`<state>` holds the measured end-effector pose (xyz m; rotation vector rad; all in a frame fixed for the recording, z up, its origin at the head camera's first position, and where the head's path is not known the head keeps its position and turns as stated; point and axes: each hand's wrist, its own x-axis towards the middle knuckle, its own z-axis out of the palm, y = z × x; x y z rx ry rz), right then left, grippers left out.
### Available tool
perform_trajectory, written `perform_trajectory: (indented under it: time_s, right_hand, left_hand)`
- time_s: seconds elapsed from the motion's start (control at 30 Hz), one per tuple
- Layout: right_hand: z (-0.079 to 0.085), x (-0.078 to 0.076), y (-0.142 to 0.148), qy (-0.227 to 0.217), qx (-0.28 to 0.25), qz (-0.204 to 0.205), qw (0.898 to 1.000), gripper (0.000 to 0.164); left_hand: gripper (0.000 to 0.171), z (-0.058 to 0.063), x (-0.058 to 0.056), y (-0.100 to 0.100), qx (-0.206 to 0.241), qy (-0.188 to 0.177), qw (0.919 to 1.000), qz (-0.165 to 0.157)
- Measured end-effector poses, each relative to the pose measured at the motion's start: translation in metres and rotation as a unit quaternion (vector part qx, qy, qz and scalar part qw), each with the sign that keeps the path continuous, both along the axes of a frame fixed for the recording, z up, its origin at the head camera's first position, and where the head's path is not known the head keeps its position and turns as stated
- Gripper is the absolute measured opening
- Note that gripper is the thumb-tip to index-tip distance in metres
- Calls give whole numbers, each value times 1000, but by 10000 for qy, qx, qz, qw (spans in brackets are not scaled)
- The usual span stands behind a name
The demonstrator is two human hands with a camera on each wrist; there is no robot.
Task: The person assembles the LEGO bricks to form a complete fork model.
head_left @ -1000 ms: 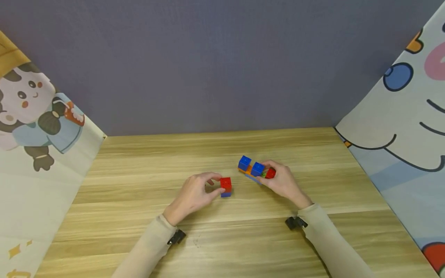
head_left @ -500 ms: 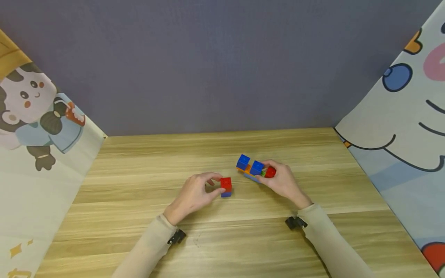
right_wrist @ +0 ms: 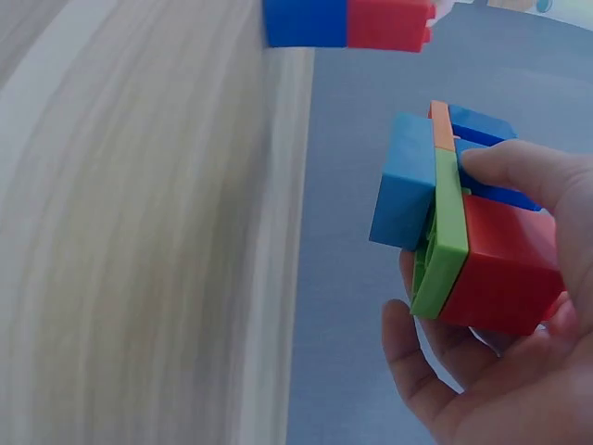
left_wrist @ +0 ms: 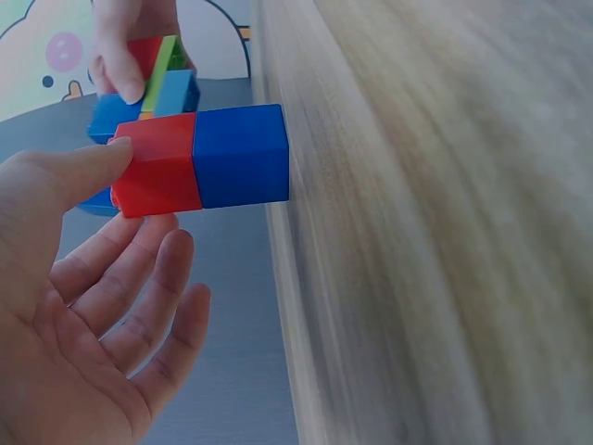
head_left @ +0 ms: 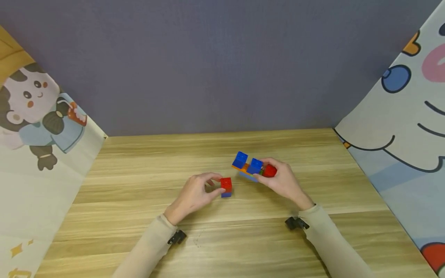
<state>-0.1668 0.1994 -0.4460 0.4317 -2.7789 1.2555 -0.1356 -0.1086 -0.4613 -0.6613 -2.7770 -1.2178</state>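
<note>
My left hand [head_left: 196, 193] pinches a red block [head_left: 226, 183] between thumb and fingers. That block is joined on top of a blue block [left_wrist: 241, 156], and the pair stands upright at the table. To the right, my right hand [head_left: 283, 181] grips a joined block assembly [head_left: 247, 166] by a dark blue block [head_left: 255, 165] near its middle. Another dark blue block [head_left: 240, 159] sits at its far left end and a red block [right_wrist: 505, 264] at its other end. An orange plate [right_wrist: 442, 127] and a green plate [right_wrist: 445, 232] run beneath them, with a lighter blue block [right_wrist: 405, 181] underneath.
The wood-grain table [head_left: 222, 239] extends around both hands. A grey wall [head_left: 219, 69] rises at its back edge, and cartoon-printed panels [head_left: 410, 116] flank it. Small black devices [head_left: 177, 236] are worn at both wrists.
My right hand has lifted the block assembly slightly and shifted it left and away, with its left end rising. The left hand and its two-block stack stay where they were.
</note>
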Motion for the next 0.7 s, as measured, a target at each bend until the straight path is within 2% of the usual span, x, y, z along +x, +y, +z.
perform_trajectory:
  time_s: [0.4,0.7]
  right_hand:
    - [15,4,-15,-163,-324,323,9988,51]
    - [19,5,-29,-307,-699,907,9929,48]
  left_hand:
    - [35,-4,-2,0,244,-219,9995,7]
    - [30,-5,-3,0,403,-280,9988,-34]
